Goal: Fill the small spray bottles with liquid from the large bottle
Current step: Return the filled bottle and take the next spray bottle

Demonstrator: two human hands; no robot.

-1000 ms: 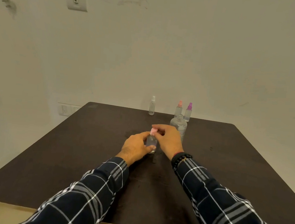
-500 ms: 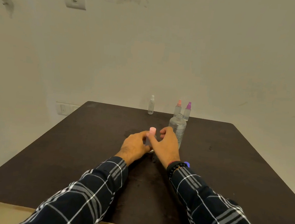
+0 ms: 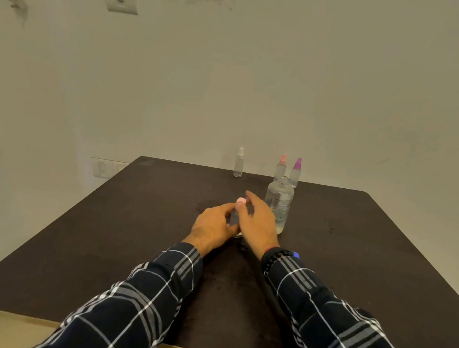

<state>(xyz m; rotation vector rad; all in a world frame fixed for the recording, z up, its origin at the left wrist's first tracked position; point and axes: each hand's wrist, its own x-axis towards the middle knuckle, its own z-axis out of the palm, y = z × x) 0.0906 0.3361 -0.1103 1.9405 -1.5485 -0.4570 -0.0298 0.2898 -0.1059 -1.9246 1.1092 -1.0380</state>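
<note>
Centre of frame: the small spray bottle [image 3: 234, 219] stands upright on the dark table [image 3: 105, 246], just left of the large bottle [image 3: 279, 206] and well in front of three more spray bottles [image 3: 281, 169] lined along the far edge. It is a slim clear cylinder topped by a pink cap [image 3: 241, 201], and most of its body is hidden between the hands. The left hand [image 3: 214, 225] grips the body, with fingers and thumb curled round it. The right hand [image 3: 256, 223] sits beside the cap, its fingers loosely apart and the forefinger raised. The frame is blurred here, so one cannot tell whether the thumb pinches the cap. Judged from its size and thin clear wall, the bottle should be light, stiff and easily tipped, and slippery if wet. It is best steadied low on the body while the cap is turned by its sides. The large bottle, clear and uncapped with liquid in it, is likely heavier and is best taken round its waist.
</note>
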